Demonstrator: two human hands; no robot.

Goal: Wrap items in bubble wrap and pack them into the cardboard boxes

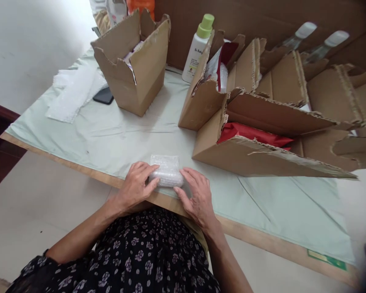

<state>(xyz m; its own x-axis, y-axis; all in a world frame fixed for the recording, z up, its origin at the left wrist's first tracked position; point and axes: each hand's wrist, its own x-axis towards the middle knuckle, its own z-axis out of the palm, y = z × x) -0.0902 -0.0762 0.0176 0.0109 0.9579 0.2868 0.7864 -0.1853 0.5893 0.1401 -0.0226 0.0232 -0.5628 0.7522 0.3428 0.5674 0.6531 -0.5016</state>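
A small item wrapped in bubble wrap (167, 171) lies on the pale green cloth (116, 134) near the table's front edge. My left hand (136, 185) presses on the parcel's left end, fingers curled over it. My right hand (195, 196) holds the parcel's right end with fingers laid against it. Both hands grip the parcel from opposite sides.
An open cardboard box (134, 65) stands at the back left. Beside it lie bubble-wrap sheets (71, 91) and a dark phone (103, 96). A white bottle with a green cap (198, 49) stands at the back. Several torn cardboard boxes (271, 122) fill the right side, one holding something red (253, 134).
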